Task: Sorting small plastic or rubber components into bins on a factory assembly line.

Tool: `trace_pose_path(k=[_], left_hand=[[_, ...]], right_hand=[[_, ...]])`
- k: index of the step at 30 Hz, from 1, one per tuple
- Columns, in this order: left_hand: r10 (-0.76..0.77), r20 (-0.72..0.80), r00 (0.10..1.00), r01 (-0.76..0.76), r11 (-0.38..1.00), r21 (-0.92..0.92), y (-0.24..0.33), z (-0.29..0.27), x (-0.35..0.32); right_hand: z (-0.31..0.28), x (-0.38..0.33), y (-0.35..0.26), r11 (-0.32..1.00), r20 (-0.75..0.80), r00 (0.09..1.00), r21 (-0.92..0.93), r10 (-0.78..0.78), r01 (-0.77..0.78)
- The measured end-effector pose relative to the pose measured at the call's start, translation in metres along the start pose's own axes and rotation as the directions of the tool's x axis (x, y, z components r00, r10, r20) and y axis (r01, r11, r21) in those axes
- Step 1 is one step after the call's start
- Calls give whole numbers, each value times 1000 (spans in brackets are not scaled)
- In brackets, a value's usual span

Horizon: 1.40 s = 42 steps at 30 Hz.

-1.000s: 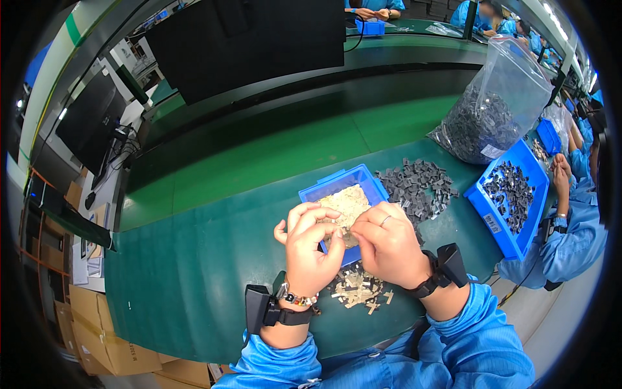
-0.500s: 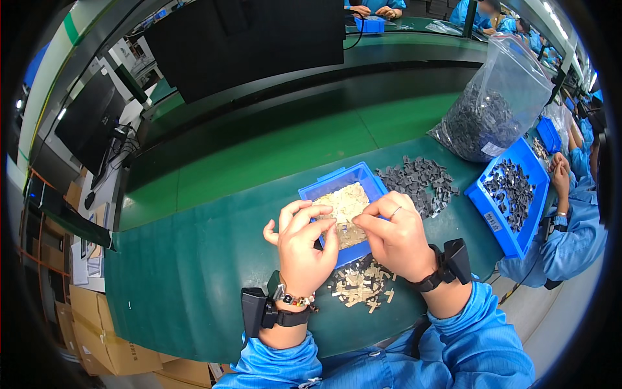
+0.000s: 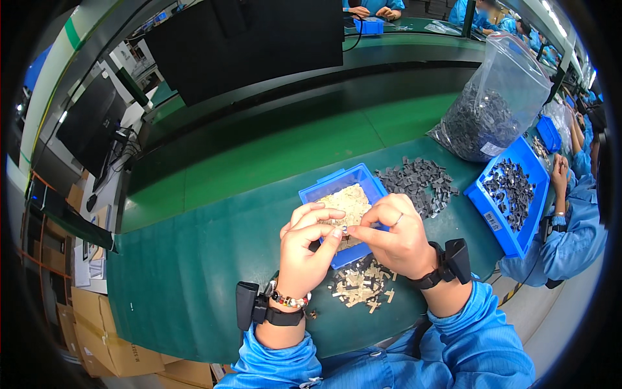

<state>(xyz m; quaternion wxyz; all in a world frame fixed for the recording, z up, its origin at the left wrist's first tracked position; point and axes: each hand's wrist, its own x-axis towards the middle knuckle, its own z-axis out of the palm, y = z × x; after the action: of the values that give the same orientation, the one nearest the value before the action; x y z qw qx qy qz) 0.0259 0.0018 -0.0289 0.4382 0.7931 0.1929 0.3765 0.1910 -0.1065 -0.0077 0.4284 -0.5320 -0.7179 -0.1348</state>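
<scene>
My left hand [image 3: 303, 243] and my right hand [image 3: 398, 235] meet over a blue bin [image 3: 371, 179]. Both are closed in a pinch, thumb against index finger, and their fingertips nearly touch. Between them shows a tiny light-and-dark piece [image 3: 345, 229], too small to name. Inside the bin lies a heap of small cream-coloured pieces [image 3: 350, 201], partly hidden by my fingers. Just below the bin, nearer to me, a loose pile of beige and black strips [image 3: 364, 285] is spread on the green table mat [image 3: 194, 272].
Beyond my right hand lies a pile of dark grey parts [image 3: 418, 185]. A clear bag [image 3: 483, 117] of similar parts stands behind it. Farther right, a blue tray [image 3: 512, 194] holds more, beside a co-worker's sleeve [image 3: 573, 236]. A black panel [image 3: 246, 45] rises at the back.
My left hand has moved slightly right, its fingers curling in, so that its fingertips now come close to those of my right hand. The piles and containers stay put.
</scene>
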Motion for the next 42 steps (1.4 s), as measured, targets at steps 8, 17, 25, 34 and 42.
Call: trace_pose_path(k=[8, 17, 25, 34, 42], left_hand=[[53, 16, 998, -50, 992, -115, 1, -1, 2], [85, -108, 991, -82, 996, 27, 0, 4, 1], [89, -104, 991, -77, 990, 115, 7, 11, -1], [83, -122, 989, -49, 965, 258, 4, 7, -6], [61, -99, 993, -36, 972, 233, -1, 17, -6]], right_hand=[[0, 0, -1, 1000, -52, 999, -19, -5, 4], [7, -1, -1, 972, -52, 979, 143, 196, -187], [9, -4, -2, 952, -36, 970, 200, 242, -230], [-27, -4, 44, 895, -169, 886, -45, 432, -445], [-40, -40, 100, 662, 4, 664, -83, 748, -745]])
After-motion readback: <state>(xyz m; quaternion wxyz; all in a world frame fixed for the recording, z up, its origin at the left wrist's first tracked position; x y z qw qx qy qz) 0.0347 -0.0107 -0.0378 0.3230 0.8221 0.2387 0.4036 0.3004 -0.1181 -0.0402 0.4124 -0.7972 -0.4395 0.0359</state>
